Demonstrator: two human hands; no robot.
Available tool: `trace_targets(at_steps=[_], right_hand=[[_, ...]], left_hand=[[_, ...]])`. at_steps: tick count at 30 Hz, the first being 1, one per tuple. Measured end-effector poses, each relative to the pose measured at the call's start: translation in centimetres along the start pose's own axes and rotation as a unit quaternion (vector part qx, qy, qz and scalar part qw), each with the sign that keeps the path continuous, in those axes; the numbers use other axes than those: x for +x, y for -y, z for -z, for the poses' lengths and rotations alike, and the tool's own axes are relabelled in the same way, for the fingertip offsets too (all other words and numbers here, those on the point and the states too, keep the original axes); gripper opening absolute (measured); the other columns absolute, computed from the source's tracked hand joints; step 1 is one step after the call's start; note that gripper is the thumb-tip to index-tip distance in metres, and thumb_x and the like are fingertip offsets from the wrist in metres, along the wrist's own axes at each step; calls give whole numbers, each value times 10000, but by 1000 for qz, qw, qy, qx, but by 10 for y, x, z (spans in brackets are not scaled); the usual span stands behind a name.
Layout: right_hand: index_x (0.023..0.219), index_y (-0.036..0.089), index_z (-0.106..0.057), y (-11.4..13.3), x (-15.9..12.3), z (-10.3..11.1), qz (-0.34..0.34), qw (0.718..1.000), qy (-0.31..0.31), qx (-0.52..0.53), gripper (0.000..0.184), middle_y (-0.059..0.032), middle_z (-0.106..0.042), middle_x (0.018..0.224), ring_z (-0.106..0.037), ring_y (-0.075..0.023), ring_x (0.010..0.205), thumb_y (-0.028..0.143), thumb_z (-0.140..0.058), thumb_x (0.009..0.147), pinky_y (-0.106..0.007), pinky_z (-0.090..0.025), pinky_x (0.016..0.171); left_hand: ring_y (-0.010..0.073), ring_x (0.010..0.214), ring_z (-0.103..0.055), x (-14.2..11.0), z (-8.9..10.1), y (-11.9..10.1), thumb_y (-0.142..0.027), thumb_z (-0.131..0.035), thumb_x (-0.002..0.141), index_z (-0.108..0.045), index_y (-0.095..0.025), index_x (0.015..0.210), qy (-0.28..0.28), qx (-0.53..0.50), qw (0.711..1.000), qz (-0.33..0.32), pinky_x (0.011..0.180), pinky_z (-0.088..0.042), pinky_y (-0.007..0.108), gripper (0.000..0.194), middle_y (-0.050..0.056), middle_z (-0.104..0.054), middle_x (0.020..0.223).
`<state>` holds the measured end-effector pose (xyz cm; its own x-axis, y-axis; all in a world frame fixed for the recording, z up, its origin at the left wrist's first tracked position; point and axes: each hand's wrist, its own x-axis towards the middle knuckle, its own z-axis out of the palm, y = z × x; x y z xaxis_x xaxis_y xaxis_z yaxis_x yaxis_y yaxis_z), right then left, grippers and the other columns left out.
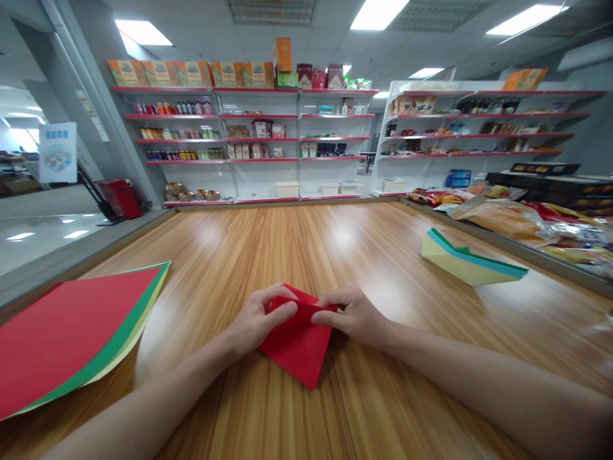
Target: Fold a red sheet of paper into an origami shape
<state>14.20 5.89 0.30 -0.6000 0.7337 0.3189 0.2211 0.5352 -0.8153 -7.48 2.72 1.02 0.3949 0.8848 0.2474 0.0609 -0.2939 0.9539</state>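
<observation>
A folded piece of red paper (306,348) is held between my two hands, low over the middle of the wooden table (230,249). My left hand (263,319) pinches its upper left edge, thumb on the near face and fingers tucked behind or inside the fold. At the upper right edge, my right hand (352,313) grips the paper between thumb and fingers. The top of the fold gapes slightly, and one corner points down toward me. Some fingertips are hidden by the paper.
Red, green and pale yellow sheets (86,319) lie stacked at the left. Folded paper boats (472,262), nested in yellow, blue and green, rest at the right. Packaged snacks (507,220) lie beyond the right edge. Stocked shelves (258,160) stand behind the table.
</observation>
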Motion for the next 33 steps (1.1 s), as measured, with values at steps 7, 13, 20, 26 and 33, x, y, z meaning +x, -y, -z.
trace_targets(at_steps=[7,13,20,26,33], right_hand=[[568,113,-592,-1,1,0,-9,1000,22,5,412,18,-454,523,-388,-79,491,434,-586,827,-215,-274,455],[729,108,-654,0,2,0,-4,997,29,78,343,0,-502,602,-430,-99,552,426,-581,835,-218,-310,490],[608,121,-564,-2,3,1,-4,998,19,61,442,11,-434,558,-386,-93,526,453,-480,887,-224,-283,478],[938,142,-634,1,4,-1,-34,995,-37,87,315,-8,-585,666,-511,-120,592,436,-566,848,-219,-379,527],[718,126,-587,-1,1,-1,-20,999,-7,27,390,-13,-547,631,-472,-103,563,463,-491,889,-211,-357,503]], left_hand=[[119,630,-485,-1,-3,6,-442,-465,908,-608,-119,703,-33,53,998,5,593,-389,230,408,23,-538,710],[97,567,-440,-1,-3,3,-441,-492,896,-571,-120,672,-45,2,999,25,531,-341,216,399,-3,-491,646],[90,583,-433,1,-3,5,-412,-516,891,-543,-119,598,-56,8,998,-1,512,-338,199,415,1,-468,664],[115,647,-503,-1,-5,4,-386,-497,909,-640,-107,728,-59,-2,998,-15,553,-399,213,361,43,-544,769],[168,785,-584,-5,-10,-6,-297,-503,915,-699,-124,878,-66,58,991,-98,655,-467,253,264,84,-583,900]])
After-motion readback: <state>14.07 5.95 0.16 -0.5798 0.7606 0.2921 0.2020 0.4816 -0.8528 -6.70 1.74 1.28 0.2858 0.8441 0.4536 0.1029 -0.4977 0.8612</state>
